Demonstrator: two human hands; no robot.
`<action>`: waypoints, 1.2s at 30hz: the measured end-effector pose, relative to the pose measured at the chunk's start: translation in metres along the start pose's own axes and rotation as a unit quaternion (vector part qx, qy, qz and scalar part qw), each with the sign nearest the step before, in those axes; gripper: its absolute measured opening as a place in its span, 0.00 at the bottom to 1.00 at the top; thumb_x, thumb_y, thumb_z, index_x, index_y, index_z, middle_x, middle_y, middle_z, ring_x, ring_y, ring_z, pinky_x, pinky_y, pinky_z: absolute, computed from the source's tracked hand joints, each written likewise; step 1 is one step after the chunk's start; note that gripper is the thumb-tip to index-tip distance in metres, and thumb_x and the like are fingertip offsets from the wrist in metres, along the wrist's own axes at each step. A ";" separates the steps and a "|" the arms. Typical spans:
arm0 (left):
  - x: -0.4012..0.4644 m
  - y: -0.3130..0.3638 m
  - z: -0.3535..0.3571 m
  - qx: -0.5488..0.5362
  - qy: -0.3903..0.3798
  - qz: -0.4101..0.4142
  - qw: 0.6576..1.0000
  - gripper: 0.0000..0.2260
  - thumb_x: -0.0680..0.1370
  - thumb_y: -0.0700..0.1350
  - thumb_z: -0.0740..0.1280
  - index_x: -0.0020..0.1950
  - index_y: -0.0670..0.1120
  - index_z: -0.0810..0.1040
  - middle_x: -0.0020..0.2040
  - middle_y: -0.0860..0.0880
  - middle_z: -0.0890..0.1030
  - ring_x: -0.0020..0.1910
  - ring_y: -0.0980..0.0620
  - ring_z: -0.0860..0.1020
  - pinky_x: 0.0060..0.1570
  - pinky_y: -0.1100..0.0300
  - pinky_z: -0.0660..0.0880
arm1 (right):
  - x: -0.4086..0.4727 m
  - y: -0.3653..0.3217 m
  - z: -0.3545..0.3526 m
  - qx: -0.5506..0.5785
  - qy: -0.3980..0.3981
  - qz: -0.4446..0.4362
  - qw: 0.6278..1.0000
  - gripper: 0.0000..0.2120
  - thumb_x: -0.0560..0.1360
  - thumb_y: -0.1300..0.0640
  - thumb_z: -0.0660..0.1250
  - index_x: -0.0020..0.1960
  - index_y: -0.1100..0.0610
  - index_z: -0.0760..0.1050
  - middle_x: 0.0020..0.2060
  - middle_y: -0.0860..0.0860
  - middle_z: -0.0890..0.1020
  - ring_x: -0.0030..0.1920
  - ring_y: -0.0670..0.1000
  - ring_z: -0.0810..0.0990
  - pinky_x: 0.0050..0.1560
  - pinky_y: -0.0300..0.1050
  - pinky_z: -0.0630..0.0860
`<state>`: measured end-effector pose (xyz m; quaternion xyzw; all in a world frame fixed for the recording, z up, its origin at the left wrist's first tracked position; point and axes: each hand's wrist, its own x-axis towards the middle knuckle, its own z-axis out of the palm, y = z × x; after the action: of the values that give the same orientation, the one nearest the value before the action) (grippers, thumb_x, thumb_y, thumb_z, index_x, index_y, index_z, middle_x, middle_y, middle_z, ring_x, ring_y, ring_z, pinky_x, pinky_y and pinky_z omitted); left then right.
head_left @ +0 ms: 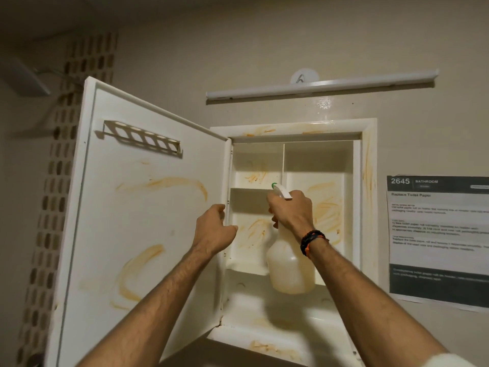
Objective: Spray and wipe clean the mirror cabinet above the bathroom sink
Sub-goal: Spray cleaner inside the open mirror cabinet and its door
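The white cabinet is set into the wall, its door swung open to the left. Orange-brown smears streak the door's inner face, the frame and the shelves inside. My right hand grips the neck of a translucent spray bottle, its white nozzle with a green tip pointing up-left into the cabinet. My left hand holds the door's hinge-side edge, its fingers curled round it. The mirror side of the door is hidden.
A white rack with several holes is fixed high on the door's inner face. A long white light bar hangs above the cabinet. A printed paper sheet is stuck on the wall at right. A perforated screen stands at left.
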<state>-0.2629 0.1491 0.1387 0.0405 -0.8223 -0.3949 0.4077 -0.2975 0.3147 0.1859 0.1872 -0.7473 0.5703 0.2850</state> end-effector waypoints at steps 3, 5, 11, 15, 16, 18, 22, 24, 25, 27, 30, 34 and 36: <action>-0.005 -0.004 0.002 0.006 0.002 -0.001 1.000 0.30 0.73 0.41 0.71 0.74 0.44 0.66 0.68 0.46 0.75 0.66 0.48 0.74 0.62 0.59 0.70 | -0.013 0.016 0.003 0.008 -0.031 0.026 0.999 0.12 0.70 0.54 0.66 0.42 0.63 0.81 0.36 0.55 0.85 0.24 0.47 0.79 0.24 0.36 0.74; -0.011 -0.010 0.003 0.007 0.001 -0.004 1.000 0.30 0.73 0.41 0.71 0.74 0.44 0.66 0.68 0.46 0.75 0.66 0.48 0.74 0.63 0.58 0.70 | -0.026 0.030 0.009 0.010 -0.040 0.031 0.999 0.11 0.69 0.54 0.67 0.39 0.63 0.80 0.35 0.56 0.85 0.23 0.46 0.79 0.23 0.36 0.73; -0.037 -0.029 0.013 0.037 -0.015 -0.004 0.999 0.31 0.73 0.41 0.71 0.74 0.43 0.66 0.69 0.45 0.74 0.68 0.47 0.73 0.66 0.57 0.69 | -0.058 0.068 0.031 0.005 -0.042 0.076 0.996 0.12 0.67 0.54 0.68 0.34 0.64 0.78 0.35 0.59 0.84 0.27 0.53 0.80 0.22 0.37 0.73; -0.041 -0.032 0.015 0.046 -0.013 -0.003 0.999 0.31 0.72 0.41 0.71 0.74 0.43 0.67 0.69 0.45 0.75 0.68 0.47 0.73 0.65 0.57 0.70 | -0.065 0.074 0.038 -0.020 -0.018 0.073 0.997 0.13 0.67 0.53 0.66 0.32 0.63 0.78 0.31 0.59 0.83 0.24 0.54 0.80 0.23 0.48 0.79; -0.042 -0.033 0.015 0.045 -0.014 -0.003 0.999 0.30 0.72 0.41 0.71 0.74 0.43 0.67 0.69 0.45 0.75 0.68 0.47 0.73 0.65 0.57 0.70 | -0.065 0.075 0.038 -0.027 -0.012 0.072 0.997 0.14 0.67 0.52 0.66 0.32 0.63 0.78 0.30 0.59 0.83 0.25 0.55 0.81 0.26 0.51 0.81; -0.042 -0.032 0.014 0.041 -0.015 -0.004 0.999 0.30 0.72 0.41 0.71 0.74 0.43 0.66 0.69 0.45 0.75 0.68 0.47 0.73 0.65 0.57 0.69 | -0.066 0.075 0.039 -0.034 -0.011 0.071 0.997 0.15 0.67 0.51 0.66 0.33 0.63 0.78 0.30 0.58 0.83 0.28 0.57 0.82 0.29 0.53 0.82; -0.040 -0.032 0.013 0.033 -0.016 -0.006 0.999 0.30 0.73 0.40 0.71 0.74 0.42 0.66 0.70 0.44 0.74 0.68 0.47 0.73 0.65 0.58 0.69 | -0.067 0.078 0.041 -0.037 -0.021 0.059 0.997 0.14 0.67 0.51 0.66 0.31 0.62 0.77 0.26 0.56 0.81 0.28 0.57 0.81 0.29 0.54 0.81; -0.041 -0.033 0.013 0.033 -0.016 -0.006 0.999 0.30 0.73 0.40 0.71 0.74 0.42 0.66 0.70 0.44 0.74 0.68 0.47 0.73 0.65 0.58 0.69 | -0.066 0.080 0.041 -0.033 -0.015 0.066 0.997 0.13 0.67 0.52 0.66 0.32 0.62 0.78 0.28 0.56 0.82 0.27 0.56 0.81 0.26 0.51 0.81; -0.041 -0.033 0.013 0.032 -0.015 -0.006 0.999 0.30 0.73 0.40 0.71 0.74 0.42 0.67 0.70 0.44 0.74 0.68 0.47 0.73 0.65 0.58 0.69 | -0.065 0.081 0.041 -0.025 -0.015 0.072 0.997 0.13 0.67 0.52 0.66 0.33 0.62 0.78 0.30 0.57 0.83 0.26 0.55 0.81 0.25 0.48 0.81; -0.041 -0.034 0.014 0.029 -0.015 -0.007 0.999 0.30 0.73 0.40 0.71 0.74 0.42 0.67 0.70 0.44 0.74 0.68 0.47 0.73 0.65 0.58 0.69 | -0.066 0.083 0.039 -0.005 -0.027 0.081 0.996 0.13 0.67 0.52 0.66 0.34 0.63 0.78 0.32 0.57 0.84 0.24 0.51 0.80 0.24 0.42 0.79; -0.044 -0.038 0.016 0.024 -0.016 -0.008 1.000 0.30 0.73 0.40 0.71 0.74 0.42 0.66 0.70 0.44 0.74 0.68 0.47 0.73 0.65 0.58 0.69 | -0.072 0.089 0.035 0.002 -0.046 0.077 0.996 0.13 0.67 0.53 0.66 0.35 0.64 0.79 0.32 0.57 0.84 0.23 0.49 0.79 0.24 0.40 0.78; -0.057 -0.049 0.023 0.022 -0.033 -0.015 0.999 0.30 0.73 0.40 0.71 0.74 0.43 0.66 0.69 0.44 0.74 0.67 0.47 0.74 0.62 0.60 0.69 | -0.092 0.103 0.027 0.013 -0.051 0.083 0.995 0.13 0.68 0.55 0.66 0.36 0.66 0.79 0.31 0.58 0.83 0.23 0.47 0.79 0.23 0.37 0.74; -0.067 -0.057 0.026 0.014 -0.042 -0.027 0.999 0.30 0.73 0.40 0.72 0.74 0.43 0.66 0.69 0.44 0.74 0.67 0.47 0.74 0.60 0.62 0.69 | -0.106 0.114 0.023 0.018 -0.062 0.091 0.994 0.12 0.68 0.57 0.66 0.37 0.67 0.78 0.33 0.59 0.83 0.22 0.47 0.78 0.22 0.38 0.74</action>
<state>-0.2510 0.1524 0.0475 0.0517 -0.8429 -0.3955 0.3612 -0.2897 0.3193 0.0290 0.1588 -0.7669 0.5946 0.1820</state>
